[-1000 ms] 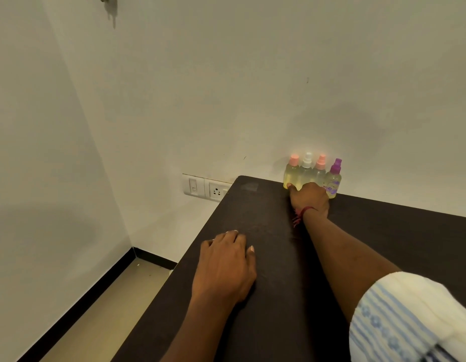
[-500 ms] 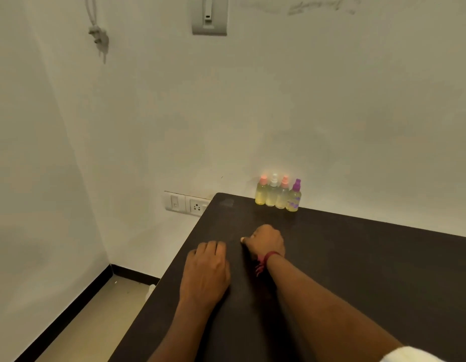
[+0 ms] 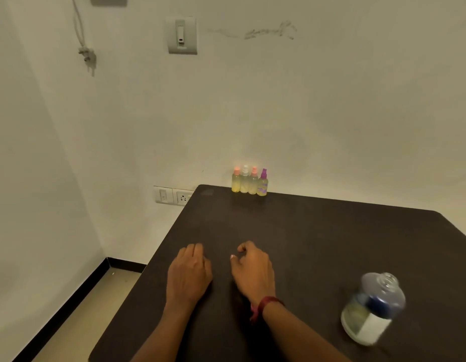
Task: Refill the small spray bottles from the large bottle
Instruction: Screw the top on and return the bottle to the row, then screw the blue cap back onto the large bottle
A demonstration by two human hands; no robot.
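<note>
Nearest, on the right of the dark table, the large bottle stands upright. Its long axis is vertical and its dark cap points up toward the camera. It is blurred, so I cannot tell how firmly the cap sits. To its left both hands lie on the table, well apart from the bottle: the left hand palm down, the right hand with fingers loosely curled. Each grip is released and holds nothing. Farthest, at the back edge against the wall, the four small spray bottles stand upright in a tight row, nozzles up. Pulling one from that row could topple its neighbours. Pouring from so wide a bottle into narrow necks could well spill liquid over the table.
</note>
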